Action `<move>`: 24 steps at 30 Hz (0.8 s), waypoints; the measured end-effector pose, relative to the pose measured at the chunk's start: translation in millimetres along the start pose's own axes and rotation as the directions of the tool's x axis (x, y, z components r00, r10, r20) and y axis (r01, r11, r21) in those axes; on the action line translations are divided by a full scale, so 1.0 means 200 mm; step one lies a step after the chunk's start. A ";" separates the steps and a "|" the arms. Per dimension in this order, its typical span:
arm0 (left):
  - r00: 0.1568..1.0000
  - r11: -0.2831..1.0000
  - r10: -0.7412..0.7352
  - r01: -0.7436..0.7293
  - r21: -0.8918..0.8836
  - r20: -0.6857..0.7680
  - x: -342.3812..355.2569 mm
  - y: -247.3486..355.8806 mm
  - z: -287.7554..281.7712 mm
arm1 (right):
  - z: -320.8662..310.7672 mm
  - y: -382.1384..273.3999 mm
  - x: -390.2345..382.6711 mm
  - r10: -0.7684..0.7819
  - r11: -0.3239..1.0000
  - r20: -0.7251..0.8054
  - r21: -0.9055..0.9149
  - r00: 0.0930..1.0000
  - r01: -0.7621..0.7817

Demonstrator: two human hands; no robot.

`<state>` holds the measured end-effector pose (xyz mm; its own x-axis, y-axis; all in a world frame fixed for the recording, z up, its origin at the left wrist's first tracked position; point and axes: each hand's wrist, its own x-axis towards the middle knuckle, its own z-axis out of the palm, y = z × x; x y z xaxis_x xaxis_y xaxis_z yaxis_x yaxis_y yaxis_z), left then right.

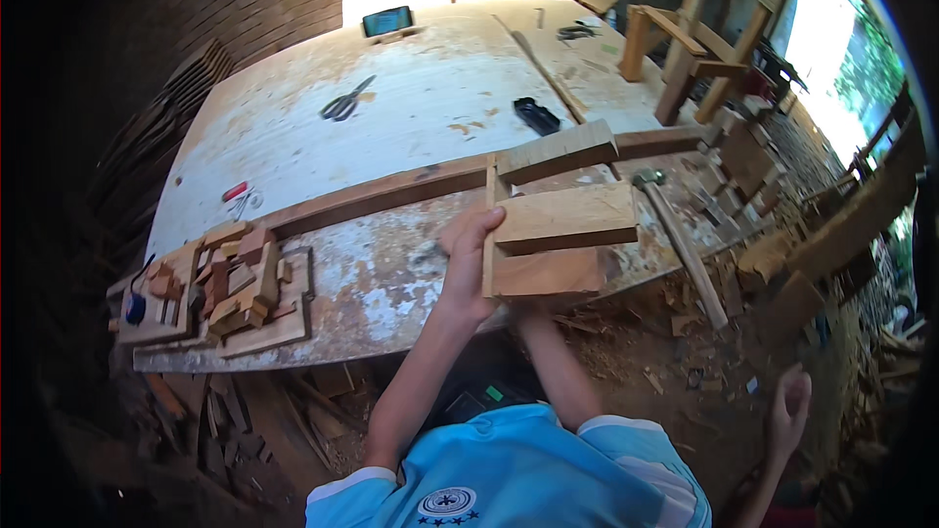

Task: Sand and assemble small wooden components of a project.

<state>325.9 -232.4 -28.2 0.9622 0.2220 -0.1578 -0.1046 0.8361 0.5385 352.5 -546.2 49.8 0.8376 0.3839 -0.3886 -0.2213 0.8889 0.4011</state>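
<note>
My left hand [468, 259] grips a wooden assembly [562, 215] by its thin upright side strip, thumb on the front. Three light and reddish blocks stick out rightward from that strip. My right hand [530, 318] is mostly behind the assembly's lower block, its fingers hidden. The assembly is held over the paint-worn front of the workbench [372, 284], by a long reddish beam [372, 196]. A hammer [683, 244] with a wooden handle lies just right of it.
Wood offcuts [235, 288] crowd the bench's left end; stacked blocks [748, 161] its right. Behind are scissors [347, 98], a phone [387, 22], a black tool [536, 115] and a wooden chair frame [709, 49]. Scraps cover the floor. Another person's hand [790, 401] is at lower right.
</note>
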 end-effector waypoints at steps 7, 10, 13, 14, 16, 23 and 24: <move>0.904 0.878 0.428 -0.420 0.232 0.016 -0.24 0.42 -0.31 | -0.66 0.43 1.48 -0.108 -0.249 0.413 -0.892 0.904 0.378; 0.852 0.782 0.520 -0.503 0.368 0.062 -0.31 0.57 -0.35 | -0.61 0.29 1.56 -0.072 -0.820 0.739 -0.426 0.670 0.382; 0.855 0.664 0.509 -0.463 0.588 0.098 -0.37 0.66 -0.35 | -0.54 0.47 1.32 0.152 -0.902 0.935 -0.001 0.320 0.431; 0.847 0.660 0.523 -0.470 0.586 0.090 -0.39 0.68 -0.34 | -0.53 0.57 1.23 0.082 -0.901 0.945 -0.066 0.317 0.429; 0.871 0.510 0.459 -0.422 0.749 0.178 -0.40 0.71 -0.33 | -0.54 0.72 1.08 0.437 -0.407 0.670 -0.448 0.600 0.796; 0.947 0.346 0.185 -0.312 0.885 0.261 -0.35 0.83 -0.32 | -0.60 0.89 1.02 0.866 -0.100 0.199 -0.830 0.458 0.549; 0.943 0.210 0.150 -0.323 0.923 0.296 -0.34 0.84 -0.32 | -0.61 0.91 1.02 0.881 -0.132 0.134 -0.850 0.453 0.510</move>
<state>227.0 -74.3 19.8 0.9663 0.1868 0.1770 -0.1005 -0.3592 0.9278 421.6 -275.3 -56.5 0.2514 0.9237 0.2891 0.0318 0.2906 -0.9563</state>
